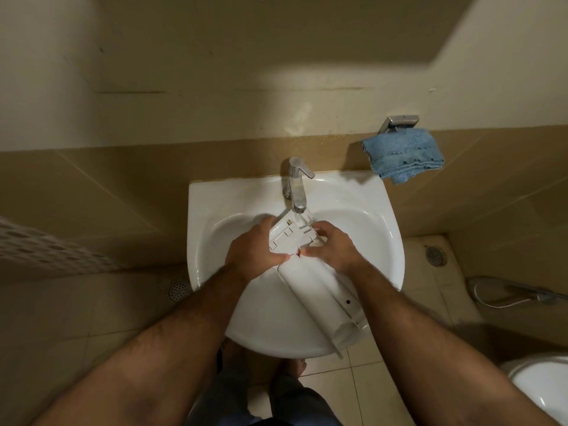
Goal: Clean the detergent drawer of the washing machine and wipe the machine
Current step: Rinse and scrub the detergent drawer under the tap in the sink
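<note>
I'm seeing white ribbed plastic detergent drawer [310,272] | left hand [255,253] gripping at 9 | right hand [333,249] gripping at 3 | lying over glossy sink [390,241]

Head view — single wide-angle camera at the person's head, facing steeply down and forward over a white sink [390,241] against a tiled wall [123,186]; close range, forearms entering from the bottom edge — edges bowed.

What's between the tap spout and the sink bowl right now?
In the head view, the white detergent drawer, held by left hand and right hand, sits under the tap spout, above the sink bowl.
</note>
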